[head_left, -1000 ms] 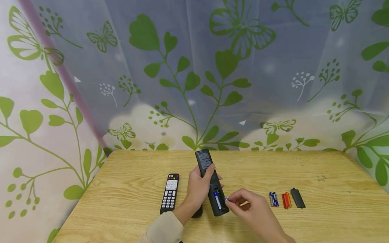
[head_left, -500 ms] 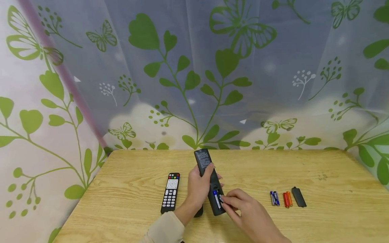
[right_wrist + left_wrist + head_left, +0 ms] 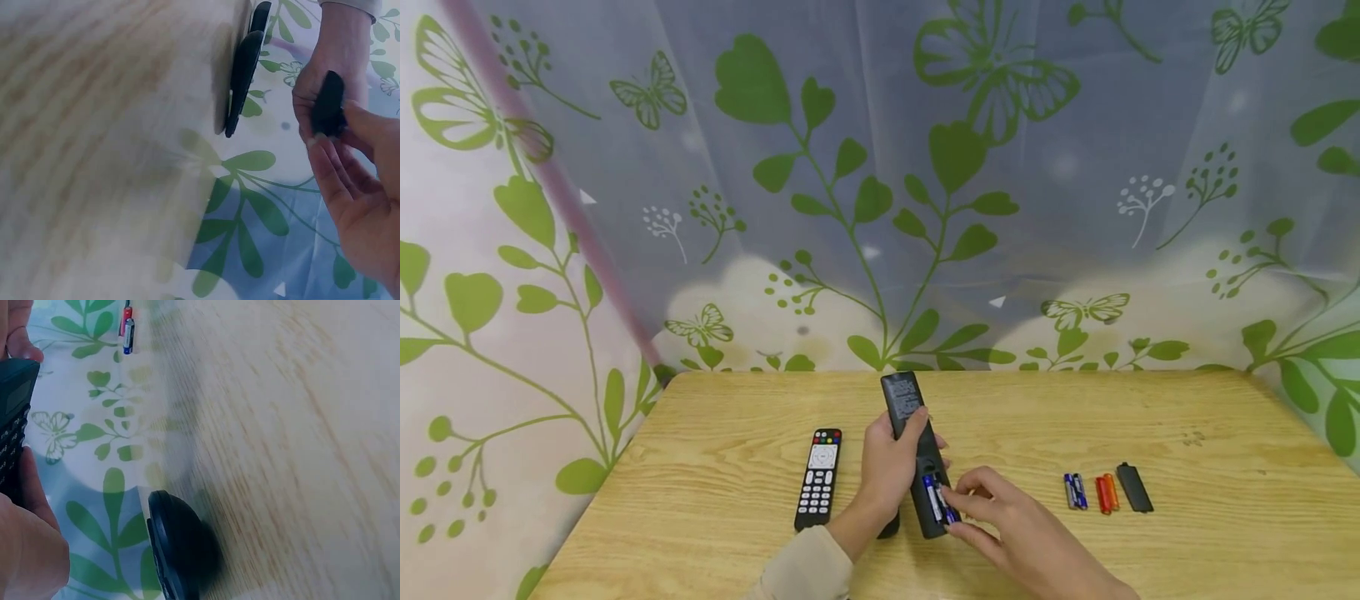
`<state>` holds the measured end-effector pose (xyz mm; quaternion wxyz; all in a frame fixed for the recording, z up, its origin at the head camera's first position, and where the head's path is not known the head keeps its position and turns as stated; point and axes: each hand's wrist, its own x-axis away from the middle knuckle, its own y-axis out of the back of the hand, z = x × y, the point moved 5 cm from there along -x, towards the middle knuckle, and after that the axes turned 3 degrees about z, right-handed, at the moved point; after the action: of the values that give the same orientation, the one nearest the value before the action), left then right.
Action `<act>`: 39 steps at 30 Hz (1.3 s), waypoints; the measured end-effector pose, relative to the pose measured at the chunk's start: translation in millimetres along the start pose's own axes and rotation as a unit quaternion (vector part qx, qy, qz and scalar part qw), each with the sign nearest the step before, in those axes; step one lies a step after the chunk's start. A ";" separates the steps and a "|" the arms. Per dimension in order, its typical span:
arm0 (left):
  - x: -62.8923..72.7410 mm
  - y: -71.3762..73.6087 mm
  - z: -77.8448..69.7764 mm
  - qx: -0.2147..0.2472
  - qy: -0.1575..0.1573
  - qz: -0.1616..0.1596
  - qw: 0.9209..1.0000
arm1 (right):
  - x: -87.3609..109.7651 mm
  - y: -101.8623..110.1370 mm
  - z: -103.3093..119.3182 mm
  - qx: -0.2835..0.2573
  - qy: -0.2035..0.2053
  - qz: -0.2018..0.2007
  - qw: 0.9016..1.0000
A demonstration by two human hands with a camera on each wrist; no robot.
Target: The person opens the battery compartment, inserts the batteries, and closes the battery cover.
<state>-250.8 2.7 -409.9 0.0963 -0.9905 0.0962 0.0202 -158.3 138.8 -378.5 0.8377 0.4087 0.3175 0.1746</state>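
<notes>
In the head view, my left hand [image 3: 883, 467] grips a black remote control [image 3: 928, 452], its back turned up and the battery compartment uncovered. One blue-and-silver battery [image 3: 932, 498] lies in the compartment. At the compartment's right side, my right hand [image 3: 1022, 521] has its index finger and thumb at the two ends of a second battery [image 3: 950, 515], pinching it. This battery is partly hidden by the fingers. The left wrist view shows the button side of the held remote [image 3: 11, 440]. In the right wrist view, right fingers surround the lower end of the remote [image 3: 328, 103].
A remote with white buttons [image 3: 817, 479] lies left on the wooden table [image 3: 722, 450]. Another dark remote [image 3: 890, 527] is mostly hidden under the left wrist. To the right lie two blue batteries [image 3: 1075, 492], a red and orange pair [image 3: 1107, 493] and a black battery cover [image 3: 1135, 487].
The right hand has moved left to the remote, bringing the second battery from beside the compartment into it. Its index finger and thumb have spread farther apart. The left hand keeps its grip.
</notes>
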 end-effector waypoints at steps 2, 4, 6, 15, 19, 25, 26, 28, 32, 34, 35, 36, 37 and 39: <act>0.2 -0.8 0.4 0.004 0.004 0.001 1.000 | 1.3 -0.1 -3.9 -0.036 -0.036 -0.003 0.999; 0.1 -1.5 0.4 0.010 0.007 -0.001 1.000 | 2.0 -0.6 -8.8 -0.083 -0.081 -0.007 0.993; 0.0 -2.0 0.1 0.015 0.010 -0.005 1.000 | 2.3 -2.1 -14.2 -0.126 -0.131 -0.008 0.983; 0.3 -3.5 -4.6 0.033 0.009 -0.023 0.999 | 7.3 -14.7 -34.1 -0.346 -0.288 0.011 0.893; 1.9 -5.2 -7.8 0.038 0.001 -0.030 0.999 | 8.6 -19.2 -36.0 -0.425 -0.285 0.019 0.859; 2.4 -7.7 -11.3 0.044 -0.020 -0.033 0.998 | 10.5 -21.0 -37.4 -0.453 -0.303 0.005 0.839; 2.3 -7.7 -11.7 0.043 -0.024 -0.036 0.998 | 10.5 -21.5 -37.3 -0.454 -0.309 -0.001 0.836; 2.5 -7.5 -13.2 0.039 -0.036 -0.044 0.998 | 10.2 -23.2 -37.6 -0.453 -0.324 -0.013 0.830; 3.6 -8.6 -16.8 0.021 -0.069 -0.058 0.996 | 10.2 -28.5 -40.2 -0.456 -0.349 -0.032 0.818; 3.7 -9.3 -17.0 0.017 -0.077 -0.060 0.995 | 11.0 -30.8 -42.0 -0.458 -0.358 -0.036 0.813; 3.6 -9.2 -16.2 0.018 -0.077 -0.060 0.995 | 11.1 -31.3 -42.1 -0.460 -0.361 -0.037 0.810; 3.3 -8.9 -15.4 0.018 -0.076 -0.060 0.995 | 11.1 -31.6 -42.2 -0.462 -0.364 -0.038 0.808; 3.1 -8.2 -14.6 0.019 -0.072 -0.059 0.995 | 11.0 -31.8 -42.1 -0.463 -0.365 -0.038 0.807; 2.7 -7.0 -13.5 0.023 -0.064 -0.052 0.996 | 10.4 -31.8 -41.7 -0.465 -0.366 -0.038 0.805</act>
<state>-246.5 6.2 -395.5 0.1257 -0.9884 0.0382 0.0762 -177.7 149.3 -427.2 0.9874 -0.0090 -0.1168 0.1066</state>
